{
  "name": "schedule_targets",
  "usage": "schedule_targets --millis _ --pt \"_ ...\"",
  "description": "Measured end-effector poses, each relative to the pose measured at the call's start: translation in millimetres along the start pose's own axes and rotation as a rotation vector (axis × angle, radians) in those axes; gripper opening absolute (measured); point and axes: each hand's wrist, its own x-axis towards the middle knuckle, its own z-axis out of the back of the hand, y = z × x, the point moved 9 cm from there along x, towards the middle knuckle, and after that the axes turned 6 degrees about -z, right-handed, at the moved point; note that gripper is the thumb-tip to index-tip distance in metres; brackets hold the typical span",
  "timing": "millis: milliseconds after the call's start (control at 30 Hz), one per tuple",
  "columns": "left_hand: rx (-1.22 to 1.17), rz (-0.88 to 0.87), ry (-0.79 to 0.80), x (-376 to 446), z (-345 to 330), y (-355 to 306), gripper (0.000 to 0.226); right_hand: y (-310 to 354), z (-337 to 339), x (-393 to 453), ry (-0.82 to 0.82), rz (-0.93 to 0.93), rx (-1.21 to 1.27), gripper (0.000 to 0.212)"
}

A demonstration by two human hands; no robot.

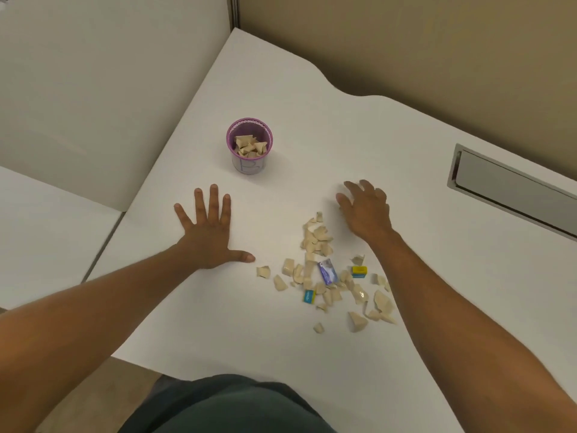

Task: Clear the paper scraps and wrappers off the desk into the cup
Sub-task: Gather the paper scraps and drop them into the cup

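Observation:
A purple mesh cup (249,164) stands on the white desk (312,120), with several beige paper scraps inside it. Many more beige scraps (317,237) lie scattered on the desk in front of me, mixed with a blue-white wrapper (327,271) and two small yellow-blue wrappers (359,271) (309,296). My left hand (206,235) lies flat on the desk, fingers spread, left of the scraps and holding nothing. My right hand (367,210) hovers palm down at the far end of the scrap pile, fingers curled; anything under it is hidden.
A grey metal cable slot (512,189) is set into the desk at the right. Beige partition walls rise behind the desk, and a white panel stands at the left. The desk's front edge curves near my body.

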Motion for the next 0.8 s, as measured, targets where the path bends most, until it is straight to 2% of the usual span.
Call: schedule_targets --millis 100,233,300,400,500,633,733,800 --pt "-0.002 0.017 -0.044 -11.2 4.6 -9.6 0.146 -1.5 -29.5 -22.0 0.041 0.126 -0.016 0.053" --pt "-0.020 -0.034 -0.200 -40.1 4.4 -45.8 0.099 24.7 -64.2 -64.1 0.052 0.289 -0.156 0.066" --pt "-0.043 -0.112 -0.251 -52.7 -2.2 -66.1 0.088 31.8 -79.2 -83.2 0.053 0.305 -0.234 0.067" --pt "-0.018 -0.172 -0.258 -61.7 -15.3 -80.2 0.087 38.4 -87.5 -105.6 -0.011 0.339 -0.311 0.055" --pt "0.033 -0.165 -0.236 -61.7 -22.1 -72.1 0.088 37.7 -91.1 -116.4 -0.006 0.366 -0.253 0.049" --pt "0.068 -0.258 -0.259 -61.0 -18.9 -61.4 0.094 36.8 -93.6 -110.3 0.010 0.394 -0.231 0.028" --pt "0.083 -0.319 -0.268 -60.3 -19.8 -60.0 0.091 32.7 -87.7 -95.3 -0.002 0.335 -0.079 0.025" --pt "0.069 -0.353 -0.265 -57.9 -23.1 -59.5 0.090 29.0 -74.2 -87.3 -0.045 0.248 0.129 0.026"
